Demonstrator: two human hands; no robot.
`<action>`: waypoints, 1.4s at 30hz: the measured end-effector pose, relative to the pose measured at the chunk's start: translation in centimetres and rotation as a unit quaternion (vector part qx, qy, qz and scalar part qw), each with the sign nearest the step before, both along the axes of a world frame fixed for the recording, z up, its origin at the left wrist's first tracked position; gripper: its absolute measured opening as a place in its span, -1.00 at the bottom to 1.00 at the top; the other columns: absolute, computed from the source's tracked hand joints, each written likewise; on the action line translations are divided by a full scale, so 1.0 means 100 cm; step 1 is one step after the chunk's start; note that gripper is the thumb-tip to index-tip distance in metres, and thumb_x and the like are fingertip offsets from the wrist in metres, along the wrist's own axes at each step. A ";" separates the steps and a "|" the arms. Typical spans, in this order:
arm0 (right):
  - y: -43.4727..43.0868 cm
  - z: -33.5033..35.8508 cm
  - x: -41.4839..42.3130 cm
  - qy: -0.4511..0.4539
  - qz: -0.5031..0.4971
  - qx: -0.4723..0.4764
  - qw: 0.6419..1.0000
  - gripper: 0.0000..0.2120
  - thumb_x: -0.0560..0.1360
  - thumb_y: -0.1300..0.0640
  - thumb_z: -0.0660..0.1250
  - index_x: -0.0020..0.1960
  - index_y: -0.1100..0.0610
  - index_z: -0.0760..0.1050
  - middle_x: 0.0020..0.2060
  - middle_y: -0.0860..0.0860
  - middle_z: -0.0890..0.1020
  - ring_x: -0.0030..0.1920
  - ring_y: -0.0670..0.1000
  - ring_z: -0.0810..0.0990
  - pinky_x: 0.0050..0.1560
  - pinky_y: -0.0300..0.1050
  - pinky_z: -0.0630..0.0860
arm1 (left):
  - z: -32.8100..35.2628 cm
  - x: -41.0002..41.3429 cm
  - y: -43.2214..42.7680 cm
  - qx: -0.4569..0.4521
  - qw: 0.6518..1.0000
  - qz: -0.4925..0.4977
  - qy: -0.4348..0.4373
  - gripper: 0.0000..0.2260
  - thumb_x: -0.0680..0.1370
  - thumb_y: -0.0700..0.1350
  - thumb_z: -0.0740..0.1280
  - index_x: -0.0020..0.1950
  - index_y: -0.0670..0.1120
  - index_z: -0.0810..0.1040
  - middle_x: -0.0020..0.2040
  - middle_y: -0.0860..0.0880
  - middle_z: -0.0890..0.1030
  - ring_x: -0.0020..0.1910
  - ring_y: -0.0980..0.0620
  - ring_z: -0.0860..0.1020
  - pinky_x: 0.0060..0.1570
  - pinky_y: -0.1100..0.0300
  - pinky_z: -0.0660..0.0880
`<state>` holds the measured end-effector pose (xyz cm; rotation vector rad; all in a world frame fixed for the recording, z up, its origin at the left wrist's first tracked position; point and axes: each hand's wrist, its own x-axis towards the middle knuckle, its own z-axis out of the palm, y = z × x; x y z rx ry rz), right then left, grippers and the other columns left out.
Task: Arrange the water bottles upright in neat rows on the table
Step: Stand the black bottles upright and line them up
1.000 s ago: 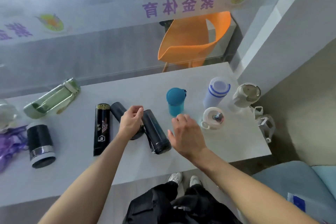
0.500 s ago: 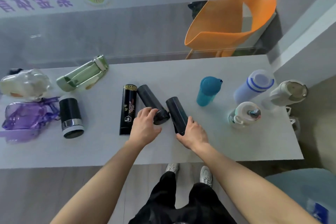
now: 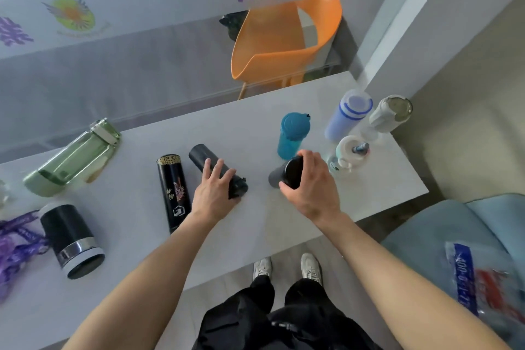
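Under right hand (image 3: 308,186) fingers, dark bottle (image 3: 285,173) gripped

Orange chair (image 3: 284,45), purple lanyards (image 3: 14,247), blue-printed bag (image 3: 466,267)

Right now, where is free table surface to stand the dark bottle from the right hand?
Bare table lies behind the lying black bottles, left of the teal bottle; also along the near edge. Crowded: the right corner by the white bottle.
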<state>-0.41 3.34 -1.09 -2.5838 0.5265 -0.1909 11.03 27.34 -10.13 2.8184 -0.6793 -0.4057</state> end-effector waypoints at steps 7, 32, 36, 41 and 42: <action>0.013 0.000 0.022 0.033 0.041 -0.030 0.998 -0.14 0.47 -0.07 0.55 0.66 0.02 0.24 0.26 0.12 0.44 0.21 0.20 0.51 0.08 0.15 0.65 | 0.073 0.028 -0.003 -0.270 0.944 0.112 0.157 -0.45 0.51 0.28 0.54 0.44 0.14 0.53 0.28 0.07 0.67 0.22 0.07 0.66 0.31 0.03 0.56; 0.016 0.047 0.015 -0.053 0.073 -0.059 0.994 0.02 0.38 -0.41 0.44 0.62 0.17 0.25 0.38 0.15 0.49 0.34 0.20 0.48 0.33 0.18 0.49 | 0.084 0.035 -0.011 -0.333 0.870 0.228 0.284 -0.21 0.37 0.53 0.42 0.45 0.07 0.55 0.28 0.11 0.69 0.26 0.10 0.65 0.29 -0.11 0.64; 0.022 0.057 0.010 -0.146 0.117 -0.095 0.978 -0.50 0.53 -0.14 0.44 0.31 0.19 0.58 0.13 0.09 0.61 0.15 0.16 0.56 0.19 0.13 0.54 | 0.091 0.019 0.009 -0.334 0.870 0.267 0.247 -0.25 0.42 0.51 0.33 0.43 0.05 0.59 0.28 0.10 0.68 0.23 0.12 0.64 0.25 -0.10 0.66; 0.079 0.050 0.016 -0.174 0.225 -0.025 0.958 -0.81 0.60 0.06 0.38 -0.10 0.15 0.64 -0.16 0.05 0.64 -0.12 0.10 0.59 -0.11 0.04 0.60 | 0.087 -0.020 0.085 -0.279 0.884 0.329 0.182 -0.73 0.64 0.19 0.45 0.26 0.08 0.66 0.15 0.09 0.73 0.11 0.11 0.69 0.09 0.04 0.68; 0.096 0.045 0.017 -0.151 0.242 -0.008 0.958 -0.81 0.60 0.06 0.38 -0.12 0.14 0.64 -0.17 0.05 0.63 -0.15 0.10 0.60 -0.16 0.05 0.61 | 0.083 -0.031 0.105 -0.272 0.880 0.346 0.178 -0.78 0.65 0.15 0.45 0.23 0.09 0.66 0.16 0.07 0.73 0.10 0.11 0.70 0.07 0.02 0.69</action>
